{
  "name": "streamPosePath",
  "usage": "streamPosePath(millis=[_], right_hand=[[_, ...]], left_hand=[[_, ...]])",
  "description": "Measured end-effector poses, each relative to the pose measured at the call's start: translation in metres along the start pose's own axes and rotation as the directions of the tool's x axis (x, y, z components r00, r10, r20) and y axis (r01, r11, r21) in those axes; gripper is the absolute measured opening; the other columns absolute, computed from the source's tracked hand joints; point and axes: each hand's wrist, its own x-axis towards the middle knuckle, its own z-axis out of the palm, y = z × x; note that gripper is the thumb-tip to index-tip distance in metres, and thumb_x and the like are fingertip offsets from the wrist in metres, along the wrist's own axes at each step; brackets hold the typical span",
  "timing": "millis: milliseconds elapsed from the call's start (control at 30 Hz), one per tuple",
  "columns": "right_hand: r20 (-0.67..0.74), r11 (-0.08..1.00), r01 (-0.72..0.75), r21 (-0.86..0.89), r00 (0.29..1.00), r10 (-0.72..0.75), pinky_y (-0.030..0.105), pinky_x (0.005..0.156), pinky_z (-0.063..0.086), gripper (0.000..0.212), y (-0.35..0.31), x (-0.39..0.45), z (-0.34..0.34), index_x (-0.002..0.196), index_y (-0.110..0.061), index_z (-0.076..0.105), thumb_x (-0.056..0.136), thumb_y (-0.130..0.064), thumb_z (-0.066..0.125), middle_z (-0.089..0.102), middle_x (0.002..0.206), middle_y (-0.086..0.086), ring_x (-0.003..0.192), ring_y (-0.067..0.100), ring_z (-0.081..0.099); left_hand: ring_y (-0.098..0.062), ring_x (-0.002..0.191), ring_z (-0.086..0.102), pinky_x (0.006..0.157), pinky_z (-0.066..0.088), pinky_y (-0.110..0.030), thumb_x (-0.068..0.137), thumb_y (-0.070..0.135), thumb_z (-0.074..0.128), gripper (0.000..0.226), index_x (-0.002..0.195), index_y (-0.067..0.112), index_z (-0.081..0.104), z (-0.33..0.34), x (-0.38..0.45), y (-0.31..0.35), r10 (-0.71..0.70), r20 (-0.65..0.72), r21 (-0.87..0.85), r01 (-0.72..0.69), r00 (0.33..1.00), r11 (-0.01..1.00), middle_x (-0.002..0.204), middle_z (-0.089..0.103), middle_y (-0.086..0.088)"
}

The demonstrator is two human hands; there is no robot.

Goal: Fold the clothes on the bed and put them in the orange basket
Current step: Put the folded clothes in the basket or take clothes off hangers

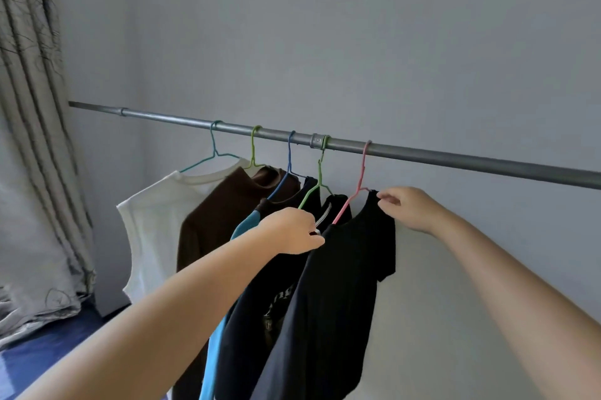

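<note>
Black T-shirt on the pink hanger, rightmost on the rail, is pinched at both shoulders by left hand and right hand; unhanging step, next likely slipping it free.

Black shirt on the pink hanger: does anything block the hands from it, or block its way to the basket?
Nothing blocks the hands; both grip the black shirt. The basket is out of view.

Both hands reach to a black T-shirt on a pink hanger on a grey rail. The left hand grips its collar; the right hand pinches its shoulder.
</note>
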Motion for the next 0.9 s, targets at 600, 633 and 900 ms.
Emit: streamPosePath(millis=[600, 633, 900], right_hand=[[-0.043, 0.998, 0.055, 0.026, 0.998, -0.054, 0.026, 0.076, 0.042, 0.035, 0.017, 0.132, 0.064, 0.101, -0.007, 0.051, 0.102, -0.030, 0.024, 0.054, 0.084, 0.001, 0.084, 0.016, 0.055], [-0.083, 0.997, 0.077, 0.015, 0.994, -0.075, 0.022, 0.069, 0.039, 0.032, 0.015, 0.132, 0.065, 0.095, -0.009, 0.049, 0.102, -0.029, 0.024, 0.049, 0.074, -0.004, 0.072, 0.010, 0.052], [-0.333, 0.949, 0.308, -0.069, 0.890, -0.313, 0.017, 0.047, 0.023, 0.035, -0.030, 0.137, 0.034, 0.071, -0.017, 0.040, 0.101, -0.029, 0.026, 0.038, 0.057, -0.007, 0.052, 0.003, 0.037]], left_hand=[[-0.003, 0.059, 0.047, 0.051, 0.038, -0.012, 0.100, 0.022, 0.037, 0.037, 0.136, 0.022, 0.037, 0.028, 0.096, -0.059, -0.023, -0.013, -0.283, 0.018, 1.000, 0.959, 0.081, 0.050, 0.007], [-0.003, 0.062, 0.050, 0.054, 0.040, -0.011, 0.099, 0.025, 0.039, 0.036, 0.135, 0.023, 0.039, 0.024, 0.094, -0.062, -0.019, -0.028, -0.311, 0.009, 0.999, 0.950, 0.085, 0.053, 0.007], [-0.009, 0.080, 0.056, 0.072, 0.043, -0.020, 0.097, 0.036, 0.041, 0.021, 0.103, 0.025, 0.058, -0.031, 0.068, -0.080, -0.052, -0.192, -0.305, -0.009, 0.980, 0.952, 0.089, 0.059, 0.005]])
